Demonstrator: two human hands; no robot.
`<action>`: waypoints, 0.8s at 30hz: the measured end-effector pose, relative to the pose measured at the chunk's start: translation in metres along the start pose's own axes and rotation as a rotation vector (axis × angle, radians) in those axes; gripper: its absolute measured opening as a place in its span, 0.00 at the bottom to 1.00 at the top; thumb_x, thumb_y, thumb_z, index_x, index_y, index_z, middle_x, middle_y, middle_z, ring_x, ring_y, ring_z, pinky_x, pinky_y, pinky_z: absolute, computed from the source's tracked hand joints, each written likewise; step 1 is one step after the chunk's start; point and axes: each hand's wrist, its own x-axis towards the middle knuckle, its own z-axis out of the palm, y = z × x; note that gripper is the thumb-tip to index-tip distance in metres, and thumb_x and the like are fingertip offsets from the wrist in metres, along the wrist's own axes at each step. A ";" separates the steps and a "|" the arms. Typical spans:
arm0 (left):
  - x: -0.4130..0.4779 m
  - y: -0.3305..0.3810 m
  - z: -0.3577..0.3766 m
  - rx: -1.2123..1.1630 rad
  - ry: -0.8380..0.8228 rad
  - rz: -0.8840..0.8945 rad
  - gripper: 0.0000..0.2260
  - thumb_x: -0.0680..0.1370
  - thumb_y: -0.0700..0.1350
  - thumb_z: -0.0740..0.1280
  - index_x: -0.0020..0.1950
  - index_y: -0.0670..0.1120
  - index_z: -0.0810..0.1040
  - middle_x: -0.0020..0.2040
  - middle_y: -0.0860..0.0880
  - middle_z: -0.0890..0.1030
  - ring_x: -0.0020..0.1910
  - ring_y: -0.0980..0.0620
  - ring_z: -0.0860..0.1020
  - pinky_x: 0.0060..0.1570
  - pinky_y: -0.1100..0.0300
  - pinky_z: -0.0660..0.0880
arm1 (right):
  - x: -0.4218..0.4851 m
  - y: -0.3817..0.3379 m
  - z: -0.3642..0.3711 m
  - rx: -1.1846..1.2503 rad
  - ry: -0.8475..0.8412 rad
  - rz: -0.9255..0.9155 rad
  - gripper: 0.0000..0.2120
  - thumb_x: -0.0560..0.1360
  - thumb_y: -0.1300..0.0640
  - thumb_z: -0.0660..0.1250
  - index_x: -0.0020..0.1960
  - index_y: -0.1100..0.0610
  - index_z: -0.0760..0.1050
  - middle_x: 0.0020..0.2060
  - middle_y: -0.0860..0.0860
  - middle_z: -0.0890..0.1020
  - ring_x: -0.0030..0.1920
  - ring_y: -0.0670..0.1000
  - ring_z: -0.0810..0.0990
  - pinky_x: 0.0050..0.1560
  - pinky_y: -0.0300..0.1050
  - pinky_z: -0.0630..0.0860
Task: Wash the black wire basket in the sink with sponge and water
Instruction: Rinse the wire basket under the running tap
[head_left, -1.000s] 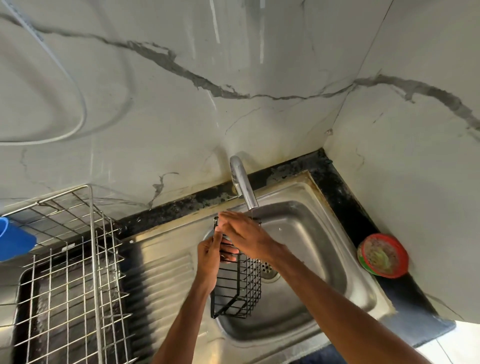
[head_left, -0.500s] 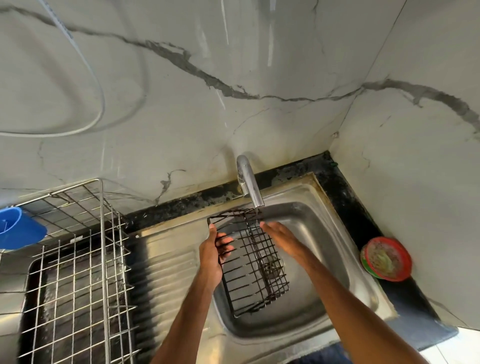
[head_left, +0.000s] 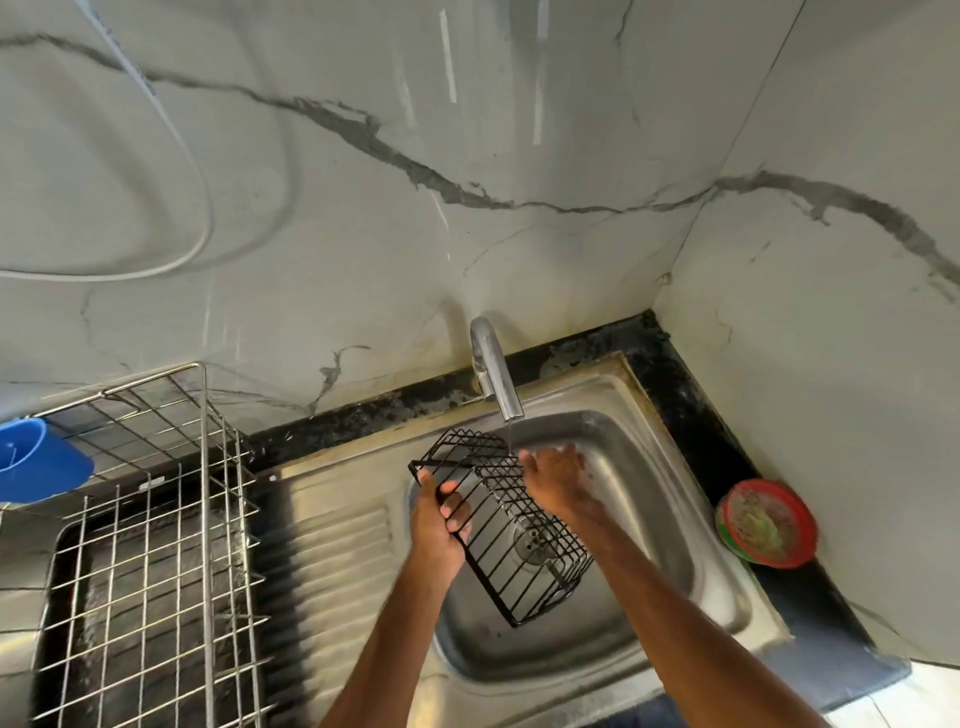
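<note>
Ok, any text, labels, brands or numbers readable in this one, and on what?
No text can be read in this frame.
Red tub: greenish pattern on top, too blurred to tell if it is print.
Rack: small pale tag on the wires, too small to read.
Basket, tap, sink, blue cup: no markings show.

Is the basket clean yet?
Not yet. The tap is running and the left hand holds the black wire basket over the sink, so rinsing is under way. The right hand touches its rim under the water. Neither hand holds a sponge, so scrubbing may be left.
</note>
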 end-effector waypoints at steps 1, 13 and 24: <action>0.002 0.000 0.000 -0.010 -0.027 0.004 0.24 0.86 0.61 0.54 0.37 0.48 0.71 0.18 0.53 0.64 0.15 0.59 0.62 0.17 0.64 0.56 | 0.002 -0.008 -0.001 0.050 -0.024 -0.056 0.23 0.83 0.39 0.51 0.56 0.57 0.73 0.54 0.56 0.76 0.53 0.53 0.77 0.57 0.53 0.76; 0.024 0.009 0.005 0.013 -0.160 0.027 0.25 0.87 0.56 0.54 0.34 0.47 0.72 0.18 0.53 0.65 0.13 0.58 0.63 0.15 0.65 0.59 | -0.018 -0.066 -0.017 0.161 -0.238 -0.344 0.29 0.85 0.40 0.46 0.77 0.58 0.59 0.75 0.62 0.65 0.76 0.62 0.63 0.77 0.59 0.61; 0.026 0.012 0.003 0.090 -0.215 -0.012 0.23 0.88 0.56 0.54 0.40 0.45 0.74 0.18 0.52 0.65 0.13 0.58 0.64 0.15 0.65 0.60 | 0.014 -0.057 -0.018 0.270 -0.224 -0.092 0.35 0.78 0.27 0.47 0.61 0.56 0.73 0.52 0.58 0.79 0.50 0.57 0.80 0.58 0.59 0.78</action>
